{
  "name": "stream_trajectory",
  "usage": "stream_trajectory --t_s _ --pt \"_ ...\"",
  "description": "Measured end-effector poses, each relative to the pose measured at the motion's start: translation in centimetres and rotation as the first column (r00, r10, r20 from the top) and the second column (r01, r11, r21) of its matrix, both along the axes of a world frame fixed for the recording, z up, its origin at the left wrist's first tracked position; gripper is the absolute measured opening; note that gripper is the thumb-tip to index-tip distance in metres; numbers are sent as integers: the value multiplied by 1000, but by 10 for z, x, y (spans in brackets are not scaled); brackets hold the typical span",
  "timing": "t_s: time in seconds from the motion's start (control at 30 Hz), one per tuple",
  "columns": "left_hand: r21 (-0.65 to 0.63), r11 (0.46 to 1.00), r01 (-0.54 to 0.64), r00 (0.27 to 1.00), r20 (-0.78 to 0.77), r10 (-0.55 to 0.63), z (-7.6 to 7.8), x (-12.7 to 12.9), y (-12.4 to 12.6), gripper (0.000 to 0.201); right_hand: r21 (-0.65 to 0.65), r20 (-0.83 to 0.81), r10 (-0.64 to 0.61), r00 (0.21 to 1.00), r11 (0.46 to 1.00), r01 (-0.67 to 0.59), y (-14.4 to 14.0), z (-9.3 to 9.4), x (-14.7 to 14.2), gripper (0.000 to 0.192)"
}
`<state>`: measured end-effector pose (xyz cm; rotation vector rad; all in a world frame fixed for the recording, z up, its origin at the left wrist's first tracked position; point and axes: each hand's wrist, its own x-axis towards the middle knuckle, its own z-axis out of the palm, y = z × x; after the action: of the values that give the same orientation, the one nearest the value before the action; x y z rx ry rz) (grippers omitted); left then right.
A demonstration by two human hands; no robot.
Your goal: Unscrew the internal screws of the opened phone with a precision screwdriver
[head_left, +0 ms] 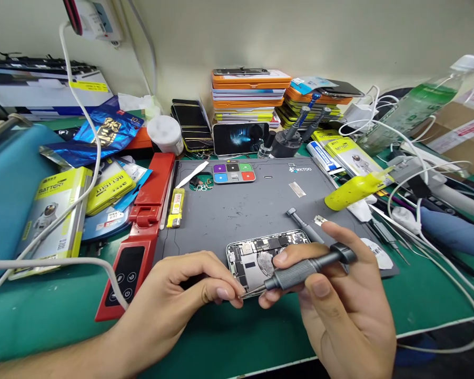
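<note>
On the grey repair mat [237,210], the left hand [174,300] pinches the opened phone's [260,252] edge while the right hand [339,305] grips a knurled precision screwdriver [300,271]; light, fragile, best held by its frame.

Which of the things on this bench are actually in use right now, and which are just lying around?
In use:
- right hand gripping the grey screwdriver
- left hand, fingertips at the screwdriver's tip
- opened phone on the grey work mat

Lying about:
- second screwdriver
- yellow lighter
- yellow squeeze bottle
- red stand
- battery boxes
- stack of phone cases
</note>
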<state>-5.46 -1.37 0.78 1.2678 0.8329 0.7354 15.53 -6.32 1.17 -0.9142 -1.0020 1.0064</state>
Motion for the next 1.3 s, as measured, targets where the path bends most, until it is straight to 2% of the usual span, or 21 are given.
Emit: stream_trajectory --t_s 0.13,0.33,0.7,0.93,1.3 --pt "11 1000 11 999 -35 -10 -1 1 0 18 -8 -14 -16 1000 1000 16 2 0 1 35" --pt "3 999 32 999 -33 -32 0 0 0 18 71 19 30 999 997 -31 4 -2 2 36" --pt "4 999 54 998 -21 -54 -1 2 0 18 71 43 25 999 997 -28 4 -3 2 36" --pt "11 999 50 998 -44 -49 -1 0 -1 18 75 112 -9 994 997 1 4 -3 3 35" --pt "20 998 55 998 -41 -54 -1 0 0 18 73 111 -4 994 997 -4 2 -3 3 37"
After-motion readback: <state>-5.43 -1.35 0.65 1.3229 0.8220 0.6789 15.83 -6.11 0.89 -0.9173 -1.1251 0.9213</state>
